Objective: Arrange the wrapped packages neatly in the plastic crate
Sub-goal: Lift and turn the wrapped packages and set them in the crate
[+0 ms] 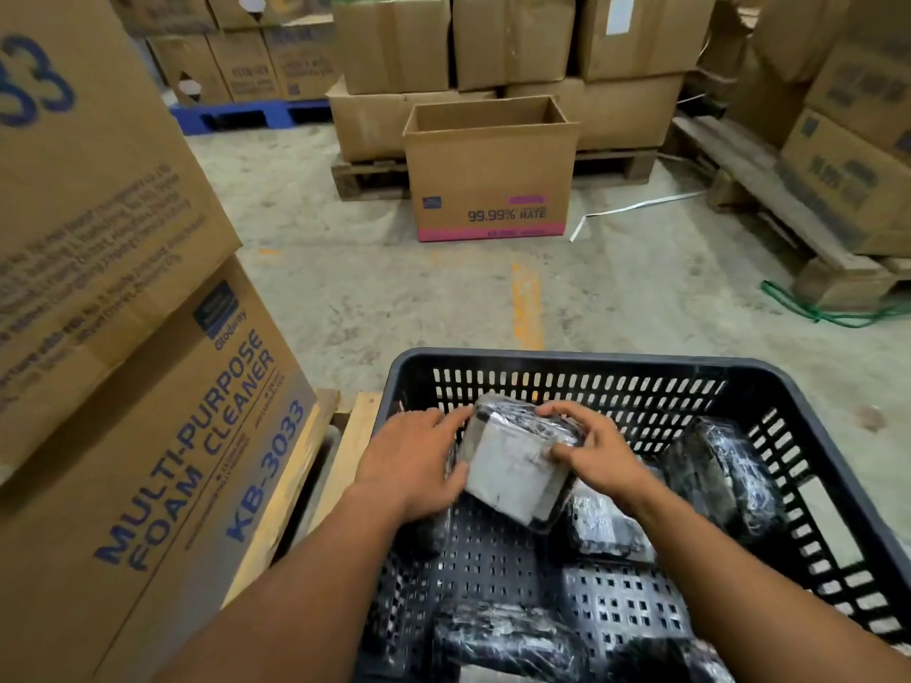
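A black slotted plastic crate (557, 367) sits in front of me, on a wooden pallet. Both hands hold one wrapped package (517, 473) with a pale grey label, tilted above the crate floor near the far wall. My left hand (411, 460) presses its left side. My right hand (594, 453) grips its top right corner. Other dark film-wrapped packages lie in the crate: one under my right wrist (604, 527), one along the right wall (724, 470), one at the near edge (508, 640). Another seems partly hidden under my left hand.
Tall stacked cartons (123, 337) printed "Multi-Purpose Foam Cleaner" stand close on the left. An open carton (493, 189) stands ahead on the concrete floor, with palletised boxes (508, 46) behind. A wooden pallet (788, 224) with boxes, white strapping (636, 207) and green cord (838, 315) lie at right.
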`<state>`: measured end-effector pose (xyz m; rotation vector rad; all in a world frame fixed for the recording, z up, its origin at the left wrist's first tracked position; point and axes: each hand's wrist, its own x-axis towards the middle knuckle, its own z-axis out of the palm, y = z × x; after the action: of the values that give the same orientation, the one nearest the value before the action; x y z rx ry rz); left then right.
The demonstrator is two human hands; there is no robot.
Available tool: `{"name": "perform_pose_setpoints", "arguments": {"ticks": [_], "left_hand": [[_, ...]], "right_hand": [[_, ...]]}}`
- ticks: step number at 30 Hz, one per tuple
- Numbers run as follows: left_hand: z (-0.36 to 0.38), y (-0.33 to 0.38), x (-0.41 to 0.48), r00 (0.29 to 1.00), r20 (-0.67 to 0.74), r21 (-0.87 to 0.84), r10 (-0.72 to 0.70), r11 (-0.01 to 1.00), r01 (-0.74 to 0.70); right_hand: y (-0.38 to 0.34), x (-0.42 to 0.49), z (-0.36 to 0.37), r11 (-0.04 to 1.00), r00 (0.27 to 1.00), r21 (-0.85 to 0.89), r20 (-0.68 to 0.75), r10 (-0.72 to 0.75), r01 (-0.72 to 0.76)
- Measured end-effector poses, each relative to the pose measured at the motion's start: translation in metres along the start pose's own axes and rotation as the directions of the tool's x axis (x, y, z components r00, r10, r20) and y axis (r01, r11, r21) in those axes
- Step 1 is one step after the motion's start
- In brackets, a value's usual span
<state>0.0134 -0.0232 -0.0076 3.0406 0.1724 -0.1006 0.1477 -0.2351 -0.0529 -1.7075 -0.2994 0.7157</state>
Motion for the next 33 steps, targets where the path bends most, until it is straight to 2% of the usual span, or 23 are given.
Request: {"name": "perform_pose_setpoints", "arguments": {"ticks": [2, 3, 5, 6, 9, 12, 13, 15, 16, 19, 20, 22, 24, 25, 27, 30, 31, 33], "left_hand": [[-0.002, 0.007, 0.001, 0.995, 0.003, -0.227, -0.099, 0.969, 0.097], [-0.002, 0.012, 0.002, 0.986, 0.027, -0.383, -0.163, 0.91, 0.161], [-0.002, 0.02, 0.006, 0.959, 0.128, -0.662, -0.255, 0.698, 0.274], [-0.001, 0.023, 0.008, 0.947, 0.18, -0.744, -0.265, 0.594, 0.307], [0.0, 0.024, 0.009, 0.921, 0.297, -0.841, -0.253, 0.387, 0.378], [-0.001, 0.016, 0.005, 0.895, 0.347, -0.839, -0.282, 0.333, 0.43], [0.0, 0.015, 0.005, 0.889, 0.342, -0.834, -0.304, 0.338, 0.437], [0.001, 0.013, 0.004, 0.88, 0.32, -0.816, -0.35, 0.371, 0.444], [0.001, 0.014, 0.003, 0.878, 0.307, -0.798, -0.367, 0.404, 0.448], [0.001, 0.013, -0.001, 0.893, 0.228, -0.727, -0.387, 0.543, 0.421], [-0.001, 0.015, -0.002, 0.907, 0.175, -0.712, -0.383, 0.587, 0.385], [-0.007, 0.015, -0.001, 0.934, 0.03, -0.634, -0.355, 0.716, 0.292], [-0.013, 0.014, 0.001, 0.937, -0.173, -0.459, -0.304, 0.866, 0.196], [-0.017, 0.011, 0.001, 0.924, -0.247, -0.378, -0.293, 0.907, 0.187], [-0.019, 0.004, -0.003, 0.918, -0.233, -0.278, -0.321, 0.927, 0.253], [-0.011, -0.003, -0.019, 0.944, -0.063, -0.138, -0.325, 0.939, 0.314], [-0.009, -0.003, -0.022, 0.944, -0.059, -0.142, -0.325, 0.939, 0.314], [-0.01, -0.001, -0.025, 0.934, -0.093, -0.228, -0.344, 0.921, 0.316]], "right_hand": [[-0.014, -0.004, -0.013, 0.999, 1.0, 0.041, -0.015, 0.012, -0.011], [-0.021, -0.005, -0.018, 0.998, 1.0, 0.059, -0.019, 0.016, -0.015], [-0.031, -0.008, -0.024, 0.995, 0.999, 0.093, -0.03, 0.023, -0.021], [-0.033, -0.009, -0.025, 0.993, 0.999, 0.117, -0.03, 0.024, -0.021], [-0.033, -0.012, -0.018, 0.974, 0.998, 0.227, -0.057, 0.04, -0.026], [-0.019, -0.013, -0.002, 0.912, 0.977, 0.408, -0.183, 0.114, -0.031], [-0.013, -0.015, 0.006, 0.901, 0.973, 0.431, -0.188, 0.133, -0.04], [-0.003, -0.02, 0.021, 0.932, 0.979, 0.358, -0.165, 0.118, -0.052], [0.002, -0.022, 0.025, 0.943, 0.983, 0.328, -0.15, 0.111, -0.056], [0.005, -0.021, 0.019, 0.917, 0.975, 0.397, -0.182, 0.128, -0.046], [0.003, -0.02, 0.012, 0.921, 0.97, 0.387, -0.208, 0.128, -0.039], [0.003, -0.016, 0.001, 0.97, 0.966, 0.239, -0.232, 0.111, -0.054], [0.008, -0.017, -0.004, 0.996, 0.968, 0.042, -0.236, 0.082, -0.074], [0.013, -0.018, -0.003, 0.996, 0.971, -0.017, -0.227, 0.078, -0.084], [0.023, -0.02, 0.005, 0.992, 0.971, -0.067, -0.224, 0.088, -0.105], [0.037, -0.022, 0.027, 0.989, 0.975, -0.105, -0.208, 0.08, -0.104], [0.04, -0.022, 0.035, 0.983, 0.98, -0.145, -0.181, 0.083, -0.11], [0.052, -0.021, 0.05, 0.92, 0.984, -0.353, -0.108, 0.139, -0.169]]}}
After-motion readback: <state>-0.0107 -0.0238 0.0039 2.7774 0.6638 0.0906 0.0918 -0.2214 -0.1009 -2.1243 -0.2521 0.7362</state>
